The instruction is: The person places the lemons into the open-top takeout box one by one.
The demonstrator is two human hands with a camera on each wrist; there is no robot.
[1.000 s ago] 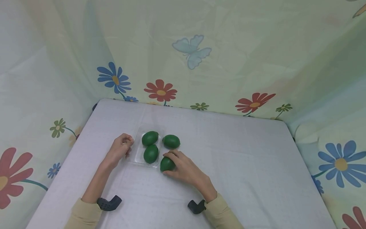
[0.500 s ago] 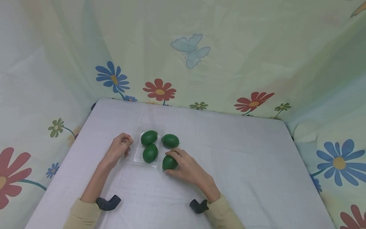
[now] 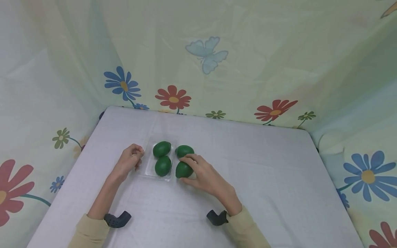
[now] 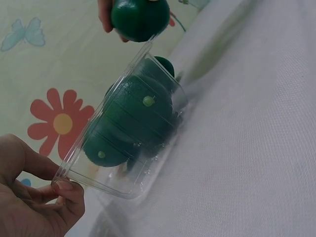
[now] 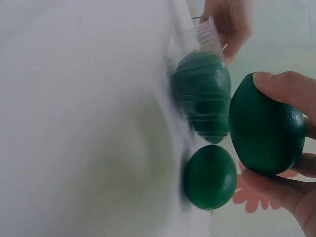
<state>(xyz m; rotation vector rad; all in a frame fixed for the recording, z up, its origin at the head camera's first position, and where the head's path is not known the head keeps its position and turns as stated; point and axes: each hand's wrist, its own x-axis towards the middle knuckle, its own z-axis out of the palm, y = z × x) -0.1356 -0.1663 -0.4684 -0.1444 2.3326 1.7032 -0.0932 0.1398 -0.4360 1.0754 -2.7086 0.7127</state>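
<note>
My left hand (image 3: 128, 160) pinches the left rim of a clear plastic container (image 4: 133, 190) between thumb and fingers. Two green limes (image 3: 162, 149) lie inside it, one behind the other. With thumb and fingertips, my right hand (image 3: 204, 175) grips another lime (image 5: 266, 126), held above the cloth just right of the container. Behind the held lime, a loose lime (image 5: 211, 177) rests on the table outside the container; in the head view its near side is partly covered.
A white cloth covers the table (image 3: 263, 179). A curtain (image 3: 248, 62) printed with flowers and a butterfly hangs behind the table and along its sides. Dark wrist devices (image 3: 118, 219) sit at both sleeve cuffs.
My right hand, with the lime in its grip, has moved slightly right and then away from me, toward the loose lime. The left hand keeps its pinch on the container.
</note>
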